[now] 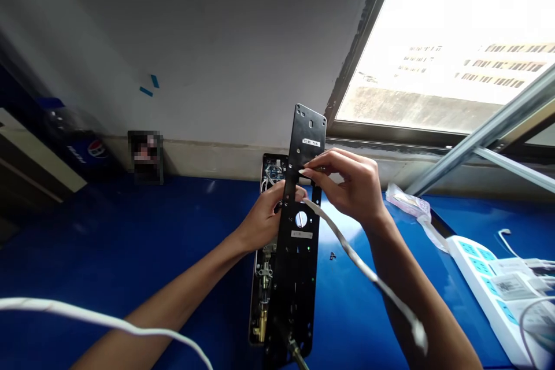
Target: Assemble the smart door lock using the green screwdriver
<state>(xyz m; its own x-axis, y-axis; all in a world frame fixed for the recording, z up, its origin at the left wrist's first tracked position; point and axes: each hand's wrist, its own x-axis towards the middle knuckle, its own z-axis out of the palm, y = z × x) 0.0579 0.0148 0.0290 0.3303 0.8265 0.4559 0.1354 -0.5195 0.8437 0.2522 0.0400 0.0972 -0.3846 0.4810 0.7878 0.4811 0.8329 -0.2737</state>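
A long black metal plate [299,277] with a "CE 16" label and a round hole stands tilted upright over the blue table. Behind its left edge shows an open housing [265,277] with a blue circuit board, wires and brass-coloured lock parts. My left hand [263,214] is closed around the plate's left side, its fingertips partly hidden behind the plate and showing through an opening. My right hand [347,182] pinches something small and hard to make out at the plate's upper right edge. A white cable [347,245] runs from the opening towards the lower right.
Small dark screws [332,256] lie right of the plate. A white power strip [481,289] with plugs and a plastic bag [407,201] are at the right. A Pepsi bottle [89,150] stands back left. Another white cable [87,315] crosses the lower left. Wall and window stand behind.
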